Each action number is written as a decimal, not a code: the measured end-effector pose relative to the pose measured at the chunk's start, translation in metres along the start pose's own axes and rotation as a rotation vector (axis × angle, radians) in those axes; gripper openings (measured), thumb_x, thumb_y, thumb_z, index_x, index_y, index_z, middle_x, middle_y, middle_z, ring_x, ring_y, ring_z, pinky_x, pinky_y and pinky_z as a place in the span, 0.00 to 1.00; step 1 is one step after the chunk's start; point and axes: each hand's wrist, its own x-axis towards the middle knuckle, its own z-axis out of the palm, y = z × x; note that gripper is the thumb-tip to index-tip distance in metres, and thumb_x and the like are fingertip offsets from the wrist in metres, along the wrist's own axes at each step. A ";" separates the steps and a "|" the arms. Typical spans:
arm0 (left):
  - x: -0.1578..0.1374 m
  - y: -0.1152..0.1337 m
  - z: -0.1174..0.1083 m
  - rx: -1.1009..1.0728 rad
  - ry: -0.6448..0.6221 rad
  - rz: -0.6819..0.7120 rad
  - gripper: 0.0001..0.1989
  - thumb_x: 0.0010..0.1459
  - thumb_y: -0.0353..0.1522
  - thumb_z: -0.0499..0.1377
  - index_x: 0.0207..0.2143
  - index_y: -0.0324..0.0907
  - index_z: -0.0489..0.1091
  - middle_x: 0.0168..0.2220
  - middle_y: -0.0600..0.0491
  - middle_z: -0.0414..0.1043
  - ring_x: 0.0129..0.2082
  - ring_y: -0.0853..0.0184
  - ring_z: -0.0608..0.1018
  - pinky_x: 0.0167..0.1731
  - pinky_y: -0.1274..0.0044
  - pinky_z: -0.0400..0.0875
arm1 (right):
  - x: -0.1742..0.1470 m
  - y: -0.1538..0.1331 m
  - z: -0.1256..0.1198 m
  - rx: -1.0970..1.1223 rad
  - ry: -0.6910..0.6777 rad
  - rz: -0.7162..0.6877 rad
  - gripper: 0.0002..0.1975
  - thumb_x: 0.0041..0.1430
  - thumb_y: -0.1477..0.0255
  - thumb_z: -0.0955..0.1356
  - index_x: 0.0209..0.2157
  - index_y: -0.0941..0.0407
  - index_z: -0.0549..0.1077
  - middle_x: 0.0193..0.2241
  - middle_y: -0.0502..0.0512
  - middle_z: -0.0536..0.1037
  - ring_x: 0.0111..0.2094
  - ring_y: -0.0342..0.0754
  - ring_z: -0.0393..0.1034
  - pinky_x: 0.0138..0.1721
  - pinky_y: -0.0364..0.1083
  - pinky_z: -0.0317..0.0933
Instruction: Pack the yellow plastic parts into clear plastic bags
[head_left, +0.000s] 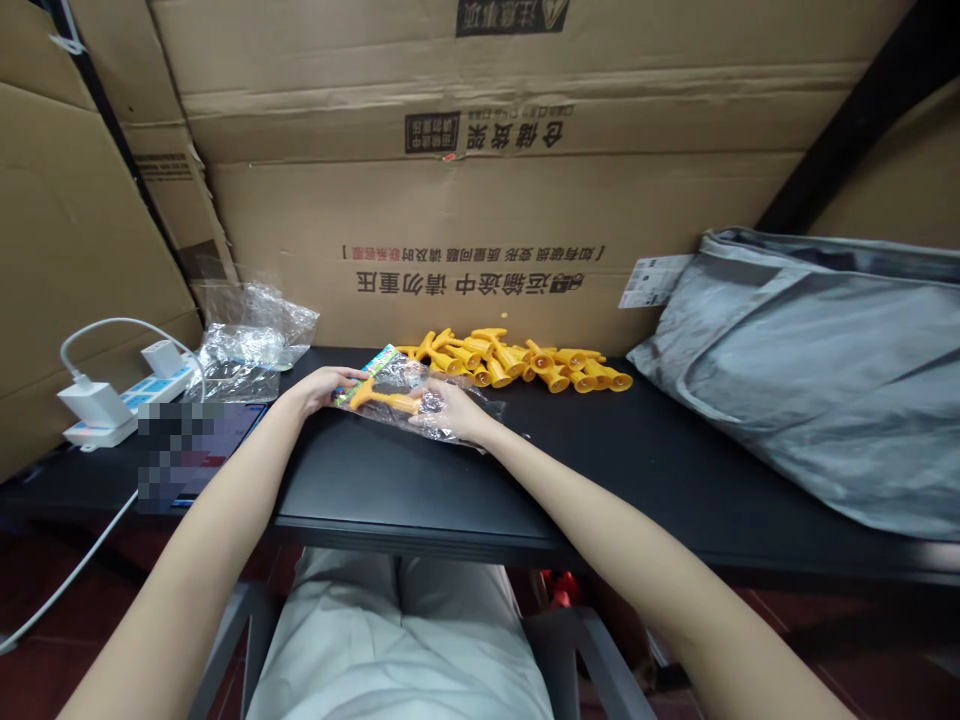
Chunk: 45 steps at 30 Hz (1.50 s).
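While both hands work on the same packet, the area at the left end of the table (pixel 360 480) calls for care: a white plastic power strip (pixel 154 390) with plugged-in chargers stands there, beside a loose heap of crumpled clear plastic film (pixel 247 345). A flat dark-screened device (pixel 225 450) lies in front of the film, partly behind the left forearm; route the elbow clear of it and of the white cable (pixel 112 320).

The left hand (pixel 330 388) is closed on the end of a clear plastic bag with a bright, multicoloured printed strip (pixel 380 362). Use this end as the anchor: a firm pinch should be enough, without creasing the print.

Between the hands, a yellow T-shaped plastic piece (pixel 390 400) appears to lie inside the bag, its crossbar toward the left hand. Support it along its length so that the thin film is not strained at one point.

The right hand (pixel 450 410) is clamped on the bag at the piece's other end; whether it grips film alone cannot be told. Apply light, even tension here.

Behind and to the right lies a pile of yellow plastic pieces (pixel 495 360); work in front of it. Farther right rests a large grey fabric bag (pixel 817 380).
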 end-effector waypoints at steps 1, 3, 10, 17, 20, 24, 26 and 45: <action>0.000 0.000 0.000 -0.007 -0.001 -0.006 0.17 0.46 0.21 0.58 0.41 0.37 0.74 0.30 0.50 0.76 0.24 0.70 0.76 0.26 0.77 0.73 | 0.000 -0.001 0.000 -0.005 -0.011 0.000 0.16 0.42 0.70 0.73 0.34 0.60 0.71 0.33 0.54 0.74 0.37 0.50 0.68 0.42 0.49 0.61; 0.001 0.001 -0.001 -0.010 0.003 -0.017 0.18 0.46 0.21 0.59 0.41 0.38 0.74 0.32 0.50 0.77 0.24 0.70 0.76 0.26 0.76 0.73 | 0.000 -0.002 0.002 -0.015 -0.038 0.013 0.18 0.41 0.67 0.74 0.35 0.60 0.72 0.33 0.54 0.75 0.37 0.51 0.69 0.42 0.49 0.61; 0.003 -0.004 -0.002 0.084 0.014 0.077 0.15 0.41 0.29 0.65 0.36 0.38 0.76 0.34 0.50 0.77 0.31 0.68 0.77 0.31 0.78 0.71 | 0.000 -0.003 0.004 -0.025 -0.100 0.060 0.23 0.40 0.63 0.75 0.39 0.58 0.74 0.39 0.54 0.77 0.41 0.51 0.71 0.46 0.50 0.61; -0.003 -0.007 0.002 0.252 -0.019 0.203 0.33 0.40 0.35 0.67 0.52 0.40 0.69 0.37 0.50 0.77 0.35 0.66 0.77 0.35 0.77 0.70 | 0.000 -0.009 0.007 0.024 -0.139 0.127 0.23 0.42 0.67 0.75 0.43 0.60 0.75 0.36 0.56 0.79 0.39 0.49 0.73 0.44 0.47 0.65; -0.005 -0.006 0.002 0.424 0.066 0.228 0.34 0.43 0.32 0.63 0.56 0.40 0.64 0.41 0.49 0.76 0.36 0.66 0.78 0.36 0.78 0.71 | 0.001 -0.009 0.008 0.037 -0.151 0.123 0.22 0.44 0.68 0.74 0.43 0.60 0.75 0.39 0.57 0.78 0.40 0.50 0.73 0.44 0.48 0.65; -0.008 -0.004 0.002 0.791 0.254 0.181 0.39 0.45 0.32 0.60 0.61 0.38 0.55 0.51 0.42 0.70 0.46 0.58 0.76 0.43 0.73 0.70 | 0.003 -0.005 0.007 0.008 -0.147 0.068 0.18 0.46 0.69 0.73 0.41 0.60 0.76 0.39 0.57 0.79 0.41 0.50 0.73 0.46 0.48 0.65; -0.011 -0.004 0.004 0.992 0.401 0.165 0.40 0.46 0.36 0.60 0.62 0.37 0.54 0.55 0.37 0.64 0.52 0.51 0.71 0.47 0.67 0.67 | 0.005 -0.003 0.007 0.016 -0.158 0.046 0.15 0.49 0.70 0.72 0.40 0.59 0.76 0.40 0.57 0.79 0.43 0.50 0.73 0.48 0.48 0.64; 0.025 -0.023 0.001 1.184 0.287 0.274 0.30 0.62 0.47 0.36 0.61 0.47 0.56 0.67 0.48 0.43 0.66 0.54 0.42 0.58 0.48 0.42 | 0.061 -0.044 -0.036 -0.068 -0.366 0.225 0.06 0.48 0.73 0.68 0.21 0.59 0.76 0.26 0.55 0.79 0.23 0.44 0.71 0.33 0.44 0.65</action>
